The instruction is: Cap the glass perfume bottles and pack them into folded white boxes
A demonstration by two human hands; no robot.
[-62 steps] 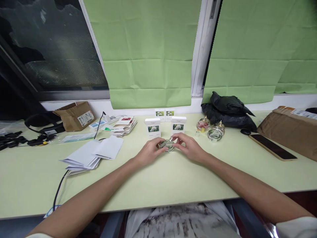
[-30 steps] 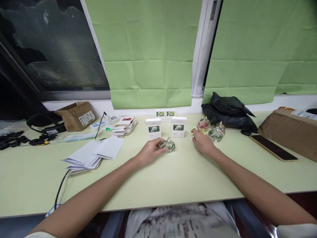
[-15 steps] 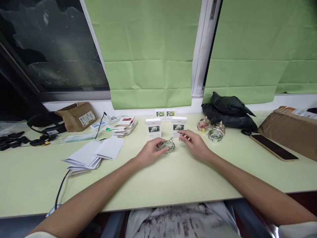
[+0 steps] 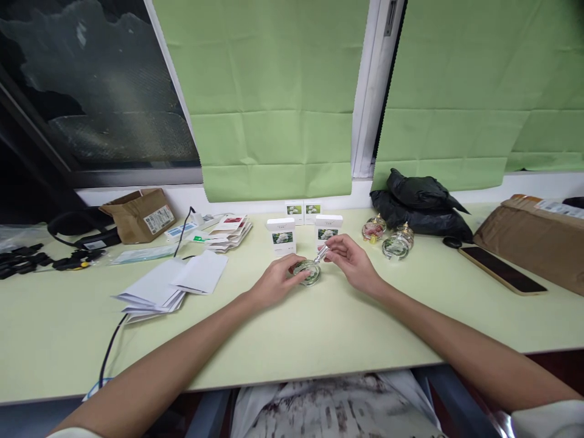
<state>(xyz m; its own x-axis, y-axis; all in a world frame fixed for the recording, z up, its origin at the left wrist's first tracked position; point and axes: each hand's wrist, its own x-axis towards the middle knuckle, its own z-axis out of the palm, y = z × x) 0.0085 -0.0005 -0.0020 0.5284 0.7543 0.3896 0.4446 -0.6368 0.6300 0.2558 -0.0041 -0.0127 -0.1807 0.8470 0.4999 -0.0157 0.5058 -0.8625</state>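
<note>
A round clear-glass perfume bottle point(image 4: 311, 275) with green tones lies tilted low over the table, its neck pointing up and right. My left hand point(image 4: 279, 280) is closed around its left side, thumb across the front. My right hand point(image 4: 350, 263) pinches a small shiny cap point(image 4: 322, 252) at the bottle's neck; whether it is fully seated cannot be made out. Just behind the hands stand two white boxes with flower pictures, the left box point(image 4: 281, 237) and the right box point(image 4: 327, 226), the latter partly hidden by my right fingers.
Two more ornate bottles, a pinkish one point(image 4: 374, 228) and a greenish one point(image 4: 396, 247), stand right of my hands. Farther right lie a black plastic bag point(image 4: 420, 207), a phone point(image 4: 502, 269) and a brown parcel point(image 4: 538, 240). Folded white papers point(image 4: 157, 285) and an opened carton point(image 4: 139, 216) are left.
My right hand has moved slightly left and brought the small cap from beside the bottle onto its neck. My left hand still holds the bottle in nearly the same place.
</note>
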